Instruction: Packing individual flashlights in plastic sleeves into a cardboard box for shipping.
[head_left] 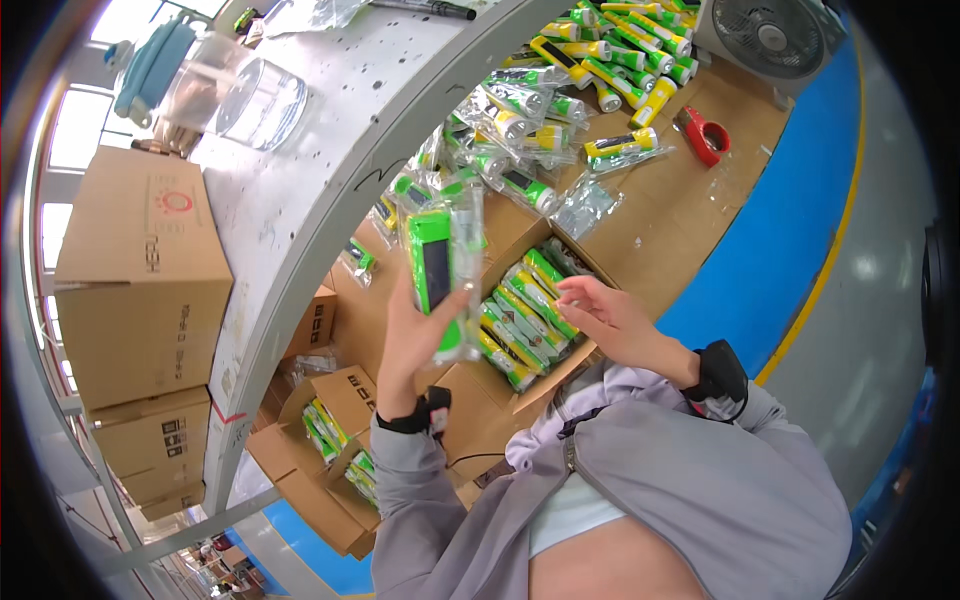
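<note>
Left hand (418, 335) wrapped around a bagged green flashlight (440, 270), held upright. Right hand (605, 312) just beside it, fingers loosely spread, empty, hovering over the open carton (560, 365) of packed flashlights right below.

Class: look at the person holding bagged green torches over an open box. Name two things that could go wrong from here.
1. The left hand grips the bagged torches only at their lower end; the slick bags might slip out and fall.
2. The box already looks tightly filled, so squeezing more in with the open right hand could jam or tear a bag.
</note>
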